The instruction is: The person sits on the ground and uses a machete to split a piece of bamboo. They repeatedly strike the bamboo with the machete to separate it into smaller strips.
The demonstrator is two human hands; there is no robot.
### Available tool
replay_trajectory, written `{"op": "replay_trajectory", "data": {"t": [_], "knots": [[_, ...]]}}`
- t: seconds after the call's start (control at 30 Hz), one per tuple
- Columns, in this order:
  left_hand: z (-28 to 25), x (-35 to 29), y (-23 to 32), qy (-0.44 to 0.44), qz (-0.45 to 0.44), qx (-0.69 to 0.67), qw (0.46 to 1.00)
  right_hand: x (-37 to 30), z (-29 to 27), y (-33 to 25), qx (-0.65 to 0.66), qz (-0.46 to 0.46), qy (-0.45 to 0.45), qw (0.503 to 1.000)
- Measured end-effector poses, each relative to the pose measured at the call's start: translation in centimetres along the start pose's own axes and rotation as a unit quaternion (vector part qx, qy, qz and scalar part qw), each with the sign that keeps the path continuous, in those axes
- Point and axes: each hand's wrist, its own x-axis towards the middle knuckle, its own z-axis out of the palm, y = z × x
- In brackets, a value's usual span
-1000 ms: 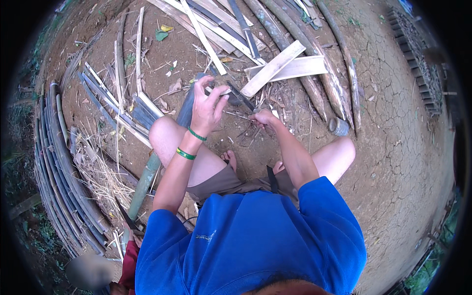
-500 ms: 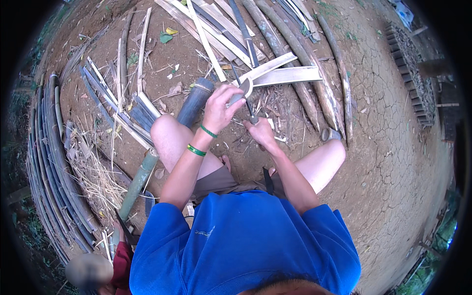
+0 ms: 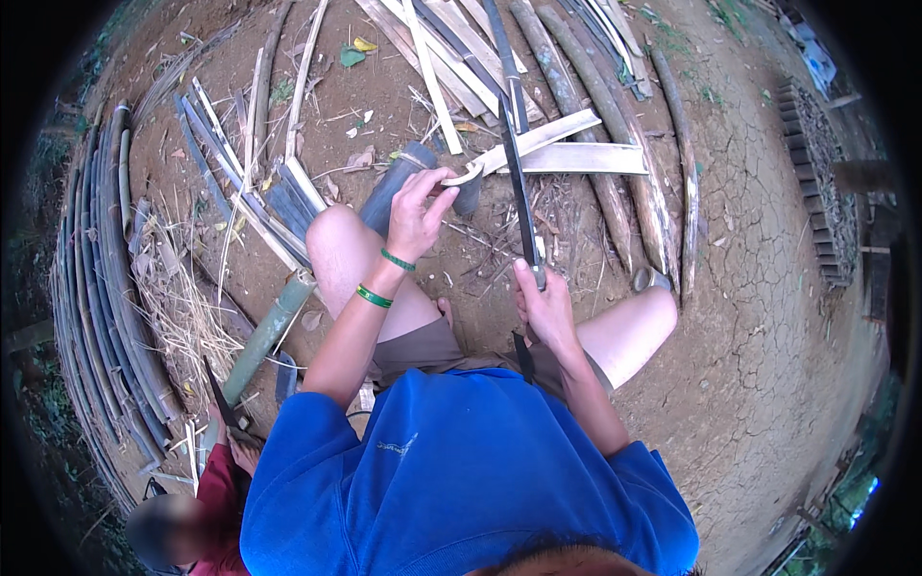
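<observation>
Right of long, dark bamboo poles (image 3: 101, 278) and a thick green bamboo tube (image 3: 271, 338), a pale, curved bamboo piece (image 3: 465, 178) is pinched between thumb and fingers of the left hand (image 3: 420, 213). A dark-bladed knife (image 3: 520, 182) is gripped by the right hand (image 3: 547, 305), fingers curled; pale, flat slats (image 3: 594, 159) are partly hidden behind it.

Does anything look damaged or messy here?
The ground at right is webbed with cracks, perhaps from drying, and straw lies tangled, unlike the aligned poles beside it. The knife in the right hand looks intact.

Dark poles (image 3: 98, 278) at left, straw (image 3: 197, 312) beside them; green leaf (image 3: 351, 57) near yellow leaf (image 3: 364, 44).
</observation>
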Motion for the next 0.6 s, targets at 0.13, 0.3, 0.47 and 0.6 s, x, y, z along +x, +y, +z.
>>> {"op": "replay_trajectory", "data": {"t": [0.13,0.3,0.47,0.6], "knots": [[0.4,-0.3,-0.2,-0.037,0.008,0.04,0.998,-2.2,0.0,-1.3,-0.058,0.002,-0.008,0.998],[0.8,0.4,-0.1,-0.049,0.033,0.044,0.997,-1.8,0.2,-0.9,-0.113,-0.021,0.0,0.993],[0.4,0.7,0.1,-0.065,0.033,0.031,0.997,-1.5,0.1,-0.8,-0.112,-0.015,-0.013,0.993],[0.2,0.9,0.1,-0.073,0.025,0.011,0.997,-1.8,0.1,-1.0,-0.129,-0.014,-0.007,0.992]]}}
